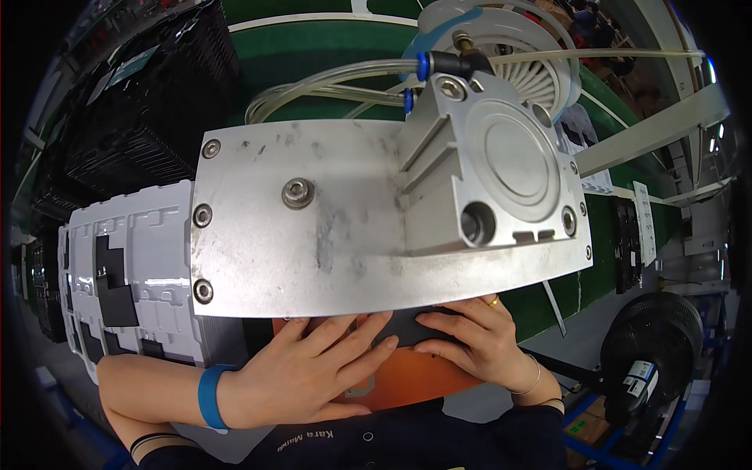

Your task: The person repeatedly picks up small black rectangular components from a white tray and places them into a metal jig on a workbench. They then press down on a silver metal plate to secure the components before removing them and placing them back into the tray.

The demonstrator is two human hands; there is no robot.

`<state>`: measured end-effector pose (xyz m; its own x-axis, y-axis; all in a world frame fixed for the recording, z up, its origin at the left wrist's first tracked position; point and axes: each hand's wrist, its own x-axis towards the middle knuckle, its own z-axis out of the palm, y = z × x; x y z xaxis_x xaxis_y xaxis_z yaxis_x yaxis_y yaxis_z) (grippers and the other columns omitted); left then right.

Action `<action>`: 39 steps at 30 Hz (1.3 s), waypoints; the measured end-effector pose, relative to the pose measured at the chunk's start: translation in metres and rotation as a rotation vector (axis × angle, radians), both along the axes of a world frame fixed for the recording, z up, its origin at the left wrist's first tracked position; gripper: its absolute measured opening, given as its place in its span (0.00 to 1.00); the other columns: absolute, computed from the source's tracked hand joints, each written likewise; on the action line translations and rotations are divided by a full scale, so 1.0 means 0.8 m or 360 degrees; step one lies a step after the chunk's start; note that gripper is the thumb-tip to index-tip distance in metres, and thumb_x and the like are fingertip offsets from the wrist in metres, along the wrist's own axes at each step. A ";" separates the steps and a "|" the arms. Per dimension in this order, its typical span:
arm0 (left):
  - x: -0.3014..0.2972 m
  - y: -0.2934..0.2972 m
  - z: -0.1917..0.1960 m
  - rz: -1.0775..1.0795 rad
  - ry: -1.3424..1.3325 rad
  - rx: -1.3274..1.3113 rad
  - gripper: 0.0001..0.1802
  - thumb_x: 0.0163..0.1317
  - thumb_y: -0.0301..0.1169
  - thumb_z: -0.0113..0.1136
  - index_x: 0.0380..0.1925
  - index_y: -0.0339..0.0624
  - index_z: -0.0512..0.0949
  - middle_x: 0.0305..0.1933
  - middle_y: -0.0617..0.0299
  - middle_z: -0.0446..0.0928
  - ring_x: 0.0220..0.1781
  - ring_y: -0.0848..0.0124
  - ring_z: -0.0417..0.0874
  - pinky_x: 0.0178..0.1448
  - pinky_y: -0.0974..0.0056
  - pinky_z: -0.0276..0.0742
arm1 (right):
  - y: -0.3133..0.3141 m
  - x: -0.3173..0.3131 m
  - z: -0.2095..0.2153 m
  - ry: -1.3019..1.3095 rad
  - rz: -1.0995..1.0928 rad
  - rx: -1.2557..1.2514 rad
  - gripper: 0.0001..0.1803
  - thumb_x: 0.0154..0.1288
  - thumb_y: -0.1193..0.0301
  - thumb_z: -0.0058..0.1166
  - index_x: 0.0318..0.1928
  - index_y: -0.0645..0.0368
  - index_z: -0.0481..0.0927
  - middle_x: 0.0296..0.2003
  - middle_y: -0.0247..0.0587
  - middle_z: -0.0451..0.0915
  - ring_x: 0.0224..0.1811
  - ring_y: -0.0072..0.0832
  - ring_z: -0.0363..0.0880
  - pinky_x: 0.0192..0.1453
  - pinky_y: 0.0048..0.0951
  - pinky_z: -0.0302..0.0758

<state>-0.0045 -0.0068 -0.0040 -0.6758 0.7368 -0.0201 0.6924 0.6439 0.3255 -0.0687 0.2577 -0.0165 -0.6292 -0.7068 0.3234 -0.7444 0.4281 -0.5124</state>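
I note a small flat dark-grey part [411, 329] lying on an orange fixture plate [415, 372], directly under the fingertips of both hands. The left hand [301, 376] lies flat with fingers spread and extended, pressing on the part's near edge rather than gripping it. The right hand [478, 341] (a ring on one finger) rests its curled fingers on the part's far side; I cannot tell whether they pinch it. Just beyond the fingertips, a scuffed steel mounting plate [313, 227] overhangs and hides the rest of the part. To the right of that plate sits a grey aluminium pneumatic cylinder block [489, 172] with clear hoses [329, 82]. Left of the left wrist stands a stack of white moulded trays [129, 266].
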 end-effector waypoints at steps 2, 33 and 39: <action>-0.001 0.000 0.003 -0.0014 0.0015 -0.0022 0.43 0.59 0.67 0.55 0.67 0.51 0.70 0.74 0.51 0.62 0.73 0.49 0.63 0.69 0.42 0.60 | 0.000 -0.001 -0.001 0.0022 0.0002 -0.0021 0.20 0.47 0.64 0.74 0.41 0.58 0.85 0.42 0.40 0.82 0.43 0.35 0.78 0.47 0.32 0.74; 0.035 -0.021 0.035 0.0776 -0.1008 0.1645 0.12 0.64 0.33 0.68 0.32 0.35 0.77 0.22 0.64 0.72 0.28 0.81 0.68 0.32 0.70 0.68 | -0.043 0.052 0.036 -0.1151 0.0094 -0.0708 0.27 0.51 0.78 0.75 0.49 0.61 0.73 0.47 0.44 0.78 0.47 0.28 0.81 0.47 0.31 0.81; 0.078 -0.207 0.055 0.1628 0.0042 0.1895 0.19 0.65 0.27 0.64 0.56 0.35 0.78 0.45 0.61 0.84 0.44 0.76 0.84 0.46 0.71 0.81 | -0.166 0.038 0.064 -0.0515 0.0593 -0.0363 0.33 0.53 0.67 0.74 0.58 0.62 0.74 0.53 0.49 0.76 0.57 0.41 0.76 0.57 0.36 0.75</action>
<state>0.0575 -0.1721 0.0397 -0.8700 -0.4329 0.2360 0.1534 0.2172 0.9640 -0.0382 0.1245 0.0347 -0.4424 -0.8354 0.3262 -0.6132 0.0164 -0.7898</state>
